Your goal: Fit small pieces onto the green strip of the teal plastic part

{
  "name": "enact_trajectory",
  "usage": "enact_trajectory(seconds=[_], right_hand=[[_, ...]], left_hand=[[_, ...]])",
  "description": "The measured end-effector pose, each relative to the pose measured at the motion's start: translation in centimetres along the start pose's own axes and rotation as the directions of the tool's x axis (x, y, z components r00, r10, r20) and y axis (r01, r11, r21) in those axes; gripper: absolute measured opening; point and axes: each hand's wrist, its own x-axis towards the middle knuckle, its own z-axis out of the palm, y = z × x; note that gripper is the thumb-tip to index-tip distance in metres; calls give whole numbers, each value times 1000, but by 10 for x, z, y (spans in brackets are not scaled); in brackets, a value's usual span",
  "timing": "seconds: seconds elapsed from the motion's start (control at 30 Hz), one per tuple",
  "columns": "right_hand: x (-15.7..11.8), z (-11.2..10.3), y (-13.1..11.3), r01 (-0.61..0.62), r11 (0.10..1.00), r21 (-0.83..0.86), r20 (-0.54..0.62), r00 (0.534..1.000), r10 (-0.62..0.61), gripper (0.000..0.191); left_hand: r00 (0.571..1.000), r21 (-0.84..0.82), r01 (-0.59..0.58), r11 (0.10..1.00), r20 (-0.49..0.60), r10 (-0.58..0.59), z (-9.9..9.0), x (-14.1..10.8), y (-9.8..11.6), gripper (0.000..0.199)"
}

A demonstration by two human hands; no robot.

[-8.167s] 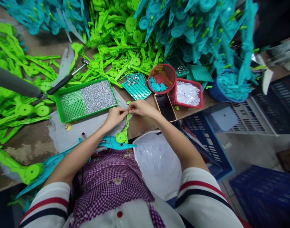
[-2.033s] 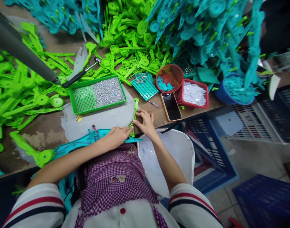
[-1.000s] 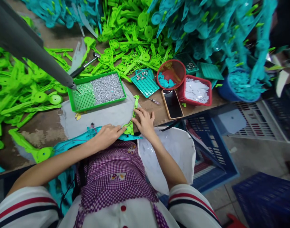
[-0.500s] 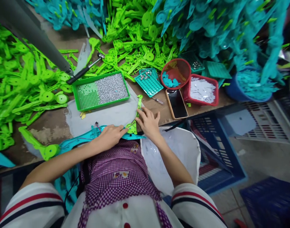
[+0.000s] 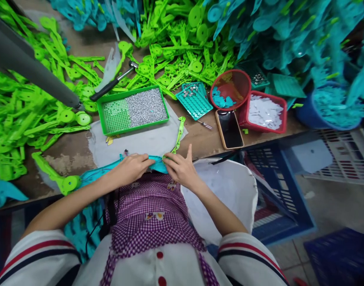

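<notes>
A long blue plastic piece [image 5: 158,163] lies along the table's front edge, over my lap. My left hand [image 5: 133,167] is closed, its fingers pressed together on the blue piece. My right hand [image 5: 181,166] pinches at the right part of the same piece, thumb side against it and one finger raised. Just beyond my right fingertips a narrow green piece [image 5: 179,133] with a rounded end slants away from me; its near end is hidden by the hand. Beneath these parts is a grey cloth [image 5: 134,147].
Ahead sits a green tray [image 5: 134,130] of small metal parts, with a hammer [image 5: 113,83] behind it. A phone [image 5: 229,129], a red basket [image 5: 246,119] of white pieces and a blue tub [image 5: 307,109] are to the right. Green parts [image 5: 21,115] heap up left.
The green piece's wide end has gone from view near my right hand. My left hand has shifted slightly left on the blue piece, and the whole view has moved a little.
</notes>
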Motion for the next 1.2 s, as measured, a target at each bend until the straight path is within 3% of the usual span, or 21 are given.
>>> enact_trajectory(seconds=[0.17,0.33,0.73,0.97,1.2], right_hand=[[1,-5,-3,0,1000,-2,16,1000,0,28],[0,-2,-3,-13,1000,-7,19,1000,14,27],[-1,-2,-2,-5,1000,8,13,1000,5,27],[-1,-2,-2,-23,1000,19,29,999,22,27],[0,-3,-3,-24,1000,1,39,999,24,26]], left_hand=[[993,15,-52,999,104,50,-12,14,-12,27],[968,-51,-197,979,152,202,-15,26,-32,25],[899,17,-425,905,128,419,-23,41,-40,18],[945,-82,-299,951,114,307,-16,29,-43,30],[889,-42,-393,919,240,391,-28,39,-37,28]])
